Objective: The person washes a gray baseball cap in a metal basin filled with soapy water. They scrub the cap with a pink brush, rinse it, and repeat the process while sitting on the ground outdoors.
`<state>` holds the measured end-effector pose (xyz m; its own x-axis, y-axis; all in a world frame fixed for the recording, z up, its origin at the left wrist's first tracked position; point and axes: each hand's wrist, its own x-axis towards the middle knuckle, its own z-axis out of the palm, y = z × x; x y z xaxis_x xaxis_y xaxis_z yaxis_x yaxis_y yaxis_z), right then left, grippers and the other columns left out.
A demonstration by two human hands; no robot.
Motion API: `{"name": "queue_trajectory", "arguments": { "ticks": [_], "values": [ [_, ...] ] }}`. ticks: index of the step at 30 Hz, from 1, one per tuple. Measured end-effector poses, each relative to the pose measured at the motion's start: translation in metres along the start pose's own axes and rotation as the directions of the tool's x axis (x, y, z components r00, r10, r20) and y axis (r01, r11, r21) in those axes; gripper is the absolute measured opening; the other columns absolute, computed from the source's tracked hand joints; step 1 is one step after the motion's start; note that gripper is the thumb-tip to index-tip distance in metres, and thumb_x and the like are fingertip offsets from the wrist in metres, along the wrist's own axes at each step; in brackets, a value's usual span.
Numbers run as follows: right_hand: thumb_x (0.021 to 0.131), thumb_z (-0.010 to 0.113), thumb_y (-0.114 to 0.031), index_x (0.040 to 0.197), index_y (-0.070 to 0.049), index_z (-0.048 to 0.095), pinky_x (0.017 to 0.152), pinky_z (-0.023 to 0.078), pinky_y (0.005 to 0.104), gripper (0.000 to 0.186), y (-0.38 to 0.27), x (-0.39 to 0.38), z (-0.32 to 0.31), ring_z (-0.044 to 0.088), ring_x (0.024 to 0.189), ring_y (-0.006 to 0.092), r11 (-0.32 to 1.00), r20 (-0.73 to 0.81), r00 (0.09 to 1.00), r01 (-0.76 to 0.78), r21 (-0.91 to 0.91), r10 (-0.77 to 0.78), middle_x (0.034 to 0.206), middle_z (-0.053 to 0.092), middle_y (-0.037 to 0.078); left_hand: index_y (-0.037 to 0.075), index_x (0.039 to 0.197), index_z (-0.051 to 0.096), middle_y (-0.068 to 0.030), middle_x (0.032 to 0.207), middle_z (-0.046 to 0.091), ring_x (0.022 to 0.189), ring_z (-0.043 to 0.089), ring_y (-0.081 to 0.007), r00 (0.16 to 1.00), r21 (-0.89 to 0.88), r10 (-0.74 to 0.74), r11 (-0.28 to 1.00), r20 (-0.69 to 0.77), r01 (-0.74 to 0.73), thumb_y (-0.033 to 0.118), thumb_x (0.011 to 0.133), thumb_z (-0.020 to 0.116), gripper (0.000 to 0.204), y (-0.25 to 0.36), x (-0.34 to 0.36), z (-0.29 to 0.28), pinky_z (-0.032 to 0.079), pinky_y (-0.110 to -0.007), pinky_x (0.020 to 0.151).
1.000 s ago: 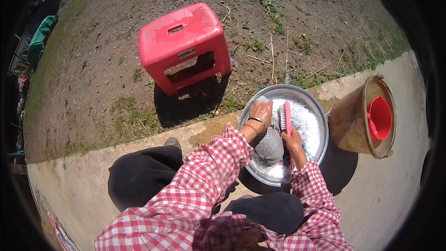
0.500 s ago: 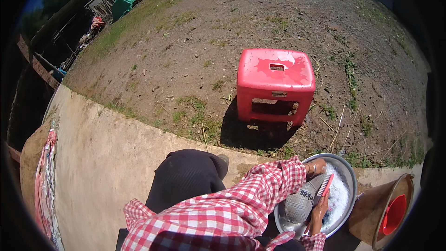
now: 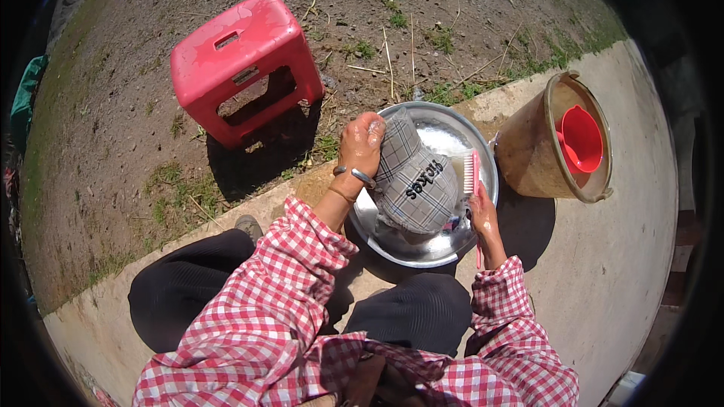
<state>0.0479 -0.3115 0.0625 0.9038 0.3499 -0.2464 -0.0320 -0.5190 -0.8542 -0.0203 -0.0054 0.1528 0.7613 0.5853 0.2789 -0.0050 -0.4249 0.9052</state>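
My wet left hand (image 3: 359, 145), a silver bangle at its wrist, grips the brim of a grey checked cap (image 3: 422, 203) with dark lettering, at the upper left of the round metal basin (image 3: 470, 126). The cap lies tilted over soapy water in the basin, brim toward the top. My right hand (image 3: 484, 215) is wrapped round the handle of a pink scrub brush (image 3: 471, 171), whose pale bristles are beside the cap's right side.
A red plastic stool (image 3: 249, 47) stands on the dirt beyond the concrete edge. A dingy bucket (image 3: 528, 151) holding a red scoop (image 3: 581, 138) stands right of the basin. My bent knees frame the near side, and a green cover (image 3: 29, 92) shows at far left.
The view swung left and has turned back. My left hand has brought the cap higher and turned it, so its crown shows more fully. The brush now sits at the cap's right, clear of the brim.
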Motion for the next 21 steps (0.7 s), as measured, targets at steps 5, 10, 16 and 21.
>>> {"name": "queue_trajectory", "arguments": {
  "ticks": [5,10,16,21],
  "values": [
    [0.088,0.043,-0.013,0.134,-0.010,0.027,0.077,0.042,0.0293,0.049,-0.048,-0.081,0.022,0.057,0.086,0.0283,0.974,-0.024,0.983,0.176,-0.144,-0.181,0.097,0.056,0.023,-0.002,0.105,0.055,-0.0049,0.094,0.061,0.083,0.056,-0.0130,0.654,-0.047,-0.569,0.736,0.499,0.676,-0.003,0.073,0.054,0.031,-0.067,-0.103,0.039,0.044,-0.027,0.076],
    [0.088,0.043,-0.014,0.132,-0.008,0.031,0.079,0.041,0.0305,0.046,-0.095,-0.071,0.064,0.055,0.094,0.0366,0.956,0.261,0.961,-0.005,-0.294,0.085,0.103,0.056,0.025,-0.003,0.096,0.055,-0.0045,0.081,0.060,0.071,0.053,-0.0138,0.872,-0.126,-0.219,0.946,0.439,0.300,0.000,0.070,0.052,0.026,-0.078,-0.141,0.061,0.044,-0.028,0.067],
    [0.086,0.044,-0.022,0.130,-0.009,0.034,0.072,0.043,0.0410,0.047,-0.131,-0.022,0.047,0.056,0.082,0.0410,0.959,0.199,0.971,0.173,-0.224,-0.129,0.085,0.058,0.026,-0.003,0.093,0.056,-0.0132,0.077,0.062,0.065,0.055,-0.0162,0.876,-0.161,-0.122,0.962,0.466,0.220,0.003,0.070,0.052,0.024,-0.049,-0.118,0.046,0.043,-0.030,0.060],
    [0.085,0.048,-0.019,0.133,-0.015,0.031,0.072,0.043,0.0447,0.051,-0.130,-0.063,0.059,0.055,0.082,0.0448,0.921,0.386,0.922,0.178,-0.348,-0.033,0.084,0.055,0.032,-0.004,0.087,0.055,-0.0159,0.066,0.056,0.060,0.053,-0.0246,0.861,0.137,-0.194,0.980,0.470,0.146,0.004,0.069,0.054,0.020,-0.041,-0.099,0.031,0.042,-0.034,0.058]
  ]
}}
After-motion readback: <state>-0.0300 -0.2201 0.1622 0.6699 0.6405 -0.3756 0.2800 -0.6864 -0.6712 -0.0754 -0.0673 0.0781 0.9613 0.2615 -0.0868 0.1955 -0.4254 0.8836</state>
